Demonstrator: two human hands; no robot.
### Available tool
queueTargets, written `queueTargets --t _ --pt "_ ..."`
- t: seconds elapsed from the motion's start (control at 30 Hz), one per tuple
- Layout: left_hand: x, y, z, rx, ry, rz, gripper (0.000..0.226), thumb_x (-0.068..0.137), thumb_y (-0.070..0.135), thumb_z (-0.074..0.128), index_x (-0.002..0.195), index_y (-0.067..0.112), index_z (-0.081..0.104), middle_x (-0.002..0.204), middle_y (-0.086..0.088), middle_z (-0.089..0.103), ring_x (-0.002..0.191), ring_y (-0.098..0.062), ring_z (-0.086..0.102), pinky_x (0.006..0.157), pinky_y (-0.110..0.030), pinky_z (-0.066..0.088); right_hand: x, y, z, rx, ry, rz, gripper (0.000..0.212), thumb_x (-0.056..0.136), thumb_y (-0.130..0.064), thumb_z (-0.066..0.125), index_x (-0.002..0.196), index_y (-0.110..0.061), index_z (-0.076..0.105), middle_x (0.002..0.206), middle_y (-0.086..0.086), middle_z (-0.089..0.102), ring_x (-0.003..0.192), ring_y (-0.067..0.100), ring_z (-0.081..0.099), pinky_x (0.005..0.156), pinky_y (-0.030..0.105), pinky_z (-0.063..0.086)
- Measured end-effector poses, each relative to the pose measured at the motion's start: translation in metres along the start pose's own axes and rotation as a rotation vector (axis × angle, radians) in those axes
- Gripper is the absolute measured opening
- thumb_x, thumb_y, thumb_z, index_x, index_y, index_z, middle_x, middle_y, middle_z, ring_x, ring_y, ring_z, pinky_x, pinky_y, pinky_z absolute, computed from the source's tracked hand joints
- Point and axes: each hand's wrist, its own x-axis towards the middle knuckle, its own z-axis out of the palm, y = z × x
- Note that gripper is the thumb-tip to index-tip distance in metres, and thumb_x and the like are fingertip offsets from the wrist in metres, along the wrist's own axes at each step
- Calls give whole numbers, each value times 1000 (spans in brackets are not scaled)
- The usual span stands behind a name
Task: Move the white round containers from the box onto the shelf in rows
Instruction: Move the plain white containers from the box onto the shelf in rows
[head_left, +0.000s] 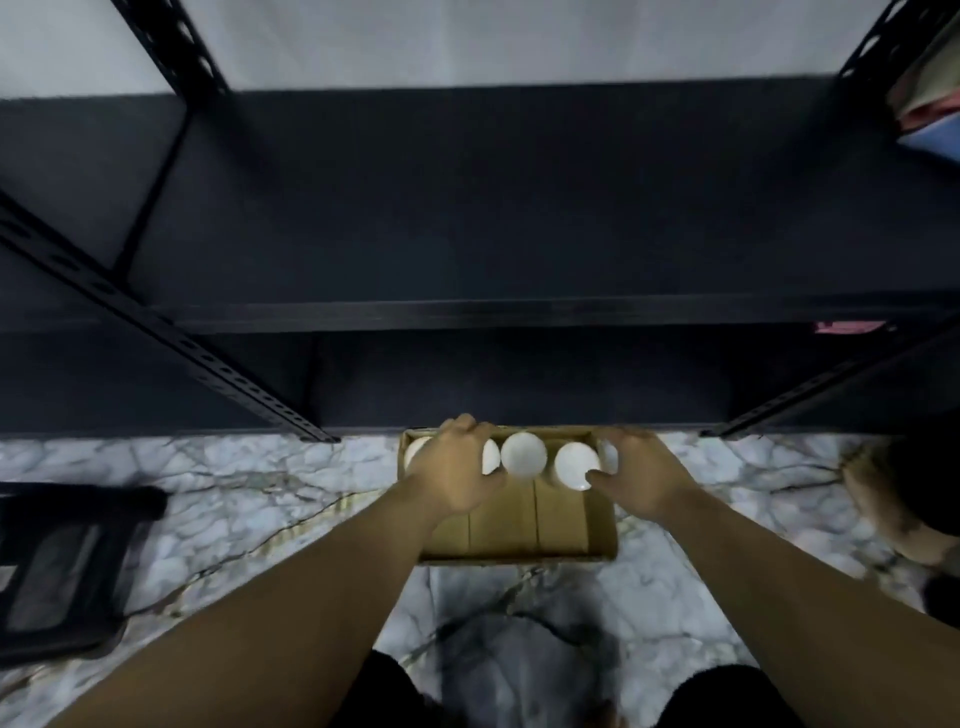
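Left hand (457, 467) curls over white round containers (523, 454) in cardboard box (519, 530). Right hand (641, 475) grips the rightmost ones. Black shelf (519, 208) stands behind.

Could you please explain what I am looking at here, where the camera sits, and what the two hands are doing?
There is one picture, from a wide-angle camera worn on a person's head, looking forward and down, so both bare arms reach away from you. No robot is involved. On the marble floor lies an open cardboard box with white round containers lined along its far side. The left hand covers one container at the left end, fingers curled over it; the right hand does the same at the right end. Neither grip has lifted anything out yet. Beyond the box stands the black metal shelf, with no containers visible on it.
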Motion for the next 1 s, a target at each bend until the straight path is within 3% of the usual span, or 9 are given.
queueTargets --t 0.07,0.2,0.33,0.43,0.63,0.8,1.0 --pt "37 -14 43 -8 -8 -4 58 84 49 61 137 30 51 124 4 50 118 -20 49 90 -35 47 37 22 40 -11 -23 23 63 73 -51 66 132 -31 56 124 -3 62 121 22 54 90 34 50" --pt "97 -39 117 -3 -21 -6 66 80 54 59 141 31 47 131 2 51 117 -24 55 91 -43 53 95 61 106 -21 -19 56 62 78 -47 70 135 -29 53 131 -2 58 127 24 49 97 40 49" --pt "137 -55 175 29 -22 10 75 81 57 62 148 28 42 149 1 43 135 -25 43 108 -44 43 131 96 151 -130 3 64 75 78 -50 72 145 -29 43 148 3 45 134 27 42 102 44 46" --pt "156 -58 203 78 -15 37 81 81 59 64 150 26 37 148 -3 38 134 -28 40 114 -44 35 144 114 173 -236 -2 59 86 76 -56 71 150 -33 32 157 3 30 141 29 29 111 51 34" --pt "169 -57 233 183 42 25 84 77 64 60 146 24 32 136 -8 40 120 -33 47 115 -49 30 152 131 196 -330 129 8 77 78 -36 76 141 -36 33 155 0 34 139 26 22 104 49 30" --pt "177 -58 242 234 115 23 88 79 63 61 151 25 27 134 -9 46 121 -32 49 116 -48 29 150 133 199 -261 188 8 74 78 -41 75 141 -36 35 145 -2 42 133 26 28 102 43 31" --pt "174 -55 233 137 150 76 79 76 63 65 144 28 45 130 -6 49 121 -30 45 114 -44 31 143 132 190 -135 188 -21 76 76 -60 71 141 -30 45 143 0 46 131 25 30 103 42 33"
